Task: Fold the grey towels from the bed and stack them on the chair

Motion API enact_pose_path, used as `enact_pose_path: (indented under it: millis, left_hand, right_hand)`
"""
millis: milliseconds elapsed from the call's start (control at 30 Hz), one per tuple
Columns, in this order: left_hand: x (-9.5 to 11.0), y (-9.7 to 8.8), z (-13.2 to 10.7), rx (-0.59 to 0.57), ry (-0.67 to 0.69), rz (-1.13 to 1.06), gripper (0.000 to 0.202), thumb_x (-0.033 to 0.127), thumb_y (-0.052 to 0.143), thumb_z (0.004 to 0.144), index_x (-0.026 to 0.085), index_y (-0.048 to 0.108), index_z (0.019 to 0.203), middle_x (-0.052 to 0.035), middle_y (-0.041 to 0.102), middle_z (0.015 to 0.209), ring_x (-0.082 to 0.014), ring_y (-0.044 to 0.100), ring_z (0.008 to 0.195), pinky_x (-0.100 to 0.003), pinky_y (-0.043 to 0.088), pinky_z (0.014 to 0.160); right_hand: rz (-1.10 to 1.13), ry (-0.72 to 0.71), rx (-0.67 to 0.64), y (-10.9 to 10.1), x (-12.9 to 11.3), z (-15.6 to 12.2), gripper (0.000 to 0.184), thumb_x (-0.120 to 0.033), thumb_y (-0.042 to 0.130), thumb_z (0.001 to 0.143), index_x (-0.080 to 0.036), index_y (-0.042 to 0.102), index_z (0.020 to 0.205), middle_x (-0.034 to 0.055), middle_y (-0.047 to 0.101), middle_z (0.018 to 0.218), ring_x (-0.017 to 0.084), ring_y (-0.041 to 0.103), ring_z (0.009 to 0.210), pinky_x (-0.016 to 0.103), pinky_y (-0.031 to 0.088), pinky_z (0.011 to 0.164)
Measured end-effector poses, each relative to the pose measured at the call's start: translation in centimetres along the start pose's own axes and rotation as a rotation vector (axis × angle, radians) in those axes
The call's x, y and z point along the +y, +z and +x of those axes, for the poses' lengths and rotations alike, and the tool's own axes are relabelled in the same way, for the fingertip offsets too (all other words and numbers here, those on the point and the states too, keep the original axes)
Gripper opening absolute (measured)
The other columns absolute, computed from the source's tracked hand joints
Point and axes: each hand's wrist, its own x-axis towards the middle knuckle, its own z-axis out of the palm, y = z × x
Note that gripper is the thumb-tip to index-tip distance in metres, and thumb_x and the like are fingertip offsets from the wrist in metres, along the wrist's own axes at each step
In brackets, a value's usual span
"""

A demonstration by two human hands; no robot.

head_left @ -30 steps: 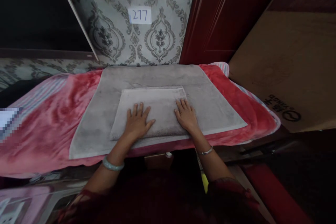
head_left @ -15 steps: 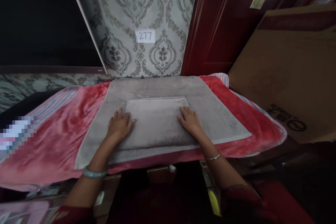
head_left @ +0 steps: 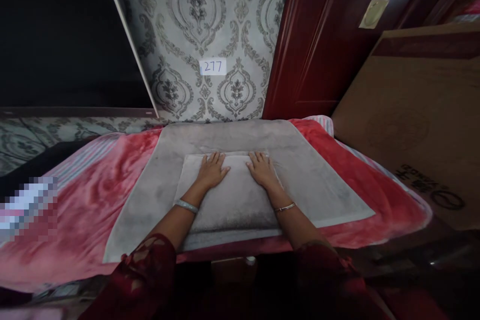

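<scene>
A folded grey towel [head_left: 234,200] lies flat on a larger spread grey cloth [head_left: 315,195]. My left hand [head_left: 213,170] rests on the folded towel near its far edge, left of the middle, fingers spread. My right hand [head_left: 261,169] lies flat near the same edge toward the far right corner, its fingers apart too. Both palms face down on the fabric and neither hand grips it. Beneath the grey cloth is a red plush blanket [head_left: 82,205] with striped borders.
A large cardboard box [head_left: 412,90] stands at the right, beside a dark red door [head_left: 318,25]. On the left is a black screen [head_left: 67,35]. Patterned wallpaper behind carries a paper label [head_left: 213,66] reading 277.
My left hand has moved right and forward, from the folded towel's left side onto its far part. My right hand has shifted slightly inward onto the towel. The camera view has tilted up a little.
</scene>
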Motion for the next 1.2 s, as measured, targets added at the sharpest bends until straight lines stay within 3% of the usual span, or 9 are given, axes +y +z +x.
enact_pose_path:
  millis: [133,333,467,667,800,933,1000,1100,1200]
  left_hand:
    - [-1.5,-0.3,0.0,-0.005,-0.148,-0.012,0.071,0.054,0.027,0.102,0.011,0.034,0.159,-0.0175,0.029,0.167,-0.0311,0.021,0.157,-0.054,0.016,0.127]
    - [-5.6,-0.8,-0.5,-0.035,-0.345,-0.061,0.068,0.05,0.02,0.103,0.015,0.032,0.159,-0.0148,0.027,0.169,-0.0336,0.022,0.156,-0.059,0.026,0.122]
    - [-7.4,-0.4,-1.4,-0.016,-0.386,-0.096,0.067,0.048,0.021,0.102,0.014,0.03,0.16,-0.0151,0.027,0.168,-0.0313,0.029,0.154,-0.05,0.031,0.122]
    - [-8.2,-1.3,-2.1,0.005,-0.417,-0.078,0.065,0.042,0.024,0.102,0.009,0.035,0.157,-0.0195,0.041,0.16,-0.0291,0.04,0.148,-0.045,0.036,0.119]
    - [-5.2,-2.5,-3.6,0.054,-0.418,-0.035,0.071,0.049,0.029,0.1,0.005,0.036,0.156,-0.0261,0.034,0.162,-0.0386,0.034,0.151,-0.057,0.032,0.12]
    - [1.0,-1.7,-6.6,0.034,-0.036,-0.003,0.065,0.051,0.035,0.1,0.022,0.038,0.158,-0.0119,0.026,0.169,-0.0366,0.018,0.157,-0.062,0.021,0.124]
    - [3.4,-0.7,-8.0,-0.003,0.036,-0.018,0.063,0.051,0.033,0.101,0.027,0.037,0.159,-0.009,0.025,0.17,-0.0371,0.018,0.157,-0.065,0.02,0.124]
    - [4.8,0.3,-9.0,-0.002,0.025,-0.039,0.063,0.052,0.032,0.102,0.029,0.035,0.16,-0.0091,0.025,0.17,-0.0375,0.018,0.157,-0.067,0.018,0.123]
    - [4.5,0.5,-8.9,-0.003,0.01,-0.052,0.064,0.054,0.033,0.101,0.029,0.034,0.16,-0.0101,0.024,0.17,-0.036,0.018,0.157,-0.066,0.017,0.124]
  right_hand:
    - [-0.006,-0.001,-0.002,0.0,0.2,0.1,0.056,-0.043,0.03,0.107,-0.022,0.039,0.159,0.0117,0.033,0.166,0.027,0.027,0.154,0.052,0.02,0.123]
    - [0.002,0.002,0.018,0.1,0.3,0.2,0.057,-0.043,0.031,0.107,-0.021,0.041,0.158,0.0116,0.034,0.166,0.029,0.029,0.153,0.053,0.023,0.122]
    - [0.011,0.003,0.016,0.0,0.3,0.1,0.057,-0.043,0.03,0.106,-0.02,0.041,0.158,0.0107,0.035,0.166,0.029,0.028,0.153,0.054,0.023,0.122]
    - [0.032,0.001,0.009,-0.2,0.3,0.1,0.058,-0.043,0.029,0.106,-0.021,0.039,0.159,0.011,0.035,0.166,0.028,0.027,0.154,0.054,0.023,0.122]
    - [0.034,0.004,0.01,0.0,0.5,0.2,0.057,-0.043,0.029,0.107,-0.021,0.04,0.158,0.0113,0.035,0.166,0.028,0.027,0.154,0.055,0.021,0.122]
    - [0.029,0.01,0.007,0.1,0.6,0.3,0.057,-0.044,0.029,0.107,-0.021,0.039,0.159,0.0108,0.033,0.166,0.028,0.026,0.154,0.054,0.02,0.123]
    - [0.024,0.012,0.002,0.1,0.6,0.3,0.058,-0.044,0.028,0.107,-0.022,0.038,0.159,0.0107,0.032,0.167,0.028,0.026,0.154,0.054,0.021,0.123]
    - [0.011,0.005,-0.001,0.1,0.7,0.3,0.058,-0.044,0.027,0.107,-0.023,0.037,0.16,0.0102,0.032,0.167,0.028,0.026,0.154,0.054,0.021,0.123]
    - [0.008,0.0,0.006,0.1,0.8,0.4,0.058,-0.044,0.027,0.106,-0.022,0.038,0.159,0.011,0.033,0.166,0.029,0.026,0.154,0.055,0.022,0.122]
